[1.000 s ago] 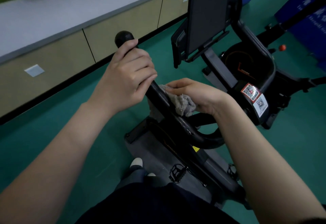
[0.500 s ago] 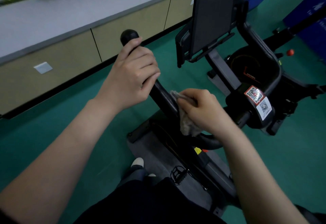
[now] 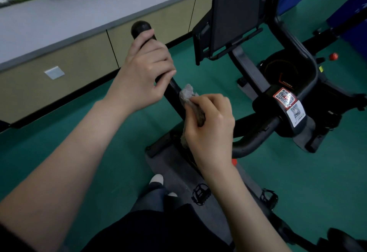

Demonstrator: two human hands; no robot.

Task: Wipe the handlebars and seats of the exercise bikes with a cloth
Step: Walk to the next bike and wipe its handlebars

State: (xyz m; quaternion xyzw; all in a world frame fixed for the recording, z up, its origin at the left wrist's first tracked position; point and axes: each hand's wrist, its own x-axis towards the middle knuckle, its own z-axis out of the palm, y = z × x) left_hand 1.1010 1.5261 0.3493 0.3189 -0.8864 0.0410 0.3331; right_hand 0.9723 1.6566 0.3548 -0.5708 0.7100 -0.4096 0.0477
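As I read it from here, the black exercise bike [image 3: 282, 73] stands on the green floor [image 3: 307, 176] with its black tubular handlebar [image 3: 172, 92] rising toward me, and wiping that bar is the step in hand. My left hand [image 3: 143, 77] is wrapped round the upper grip just below the rounded end, steadying it. My right hand [image 3: 210, 130] is curled round the bar lower down, pinching the crumpled grey cloth [image 3: 187, 95] against the tube. Next, I judge, the cloth should slide along the lower bend, and the left hand must shift to uncover its grip.
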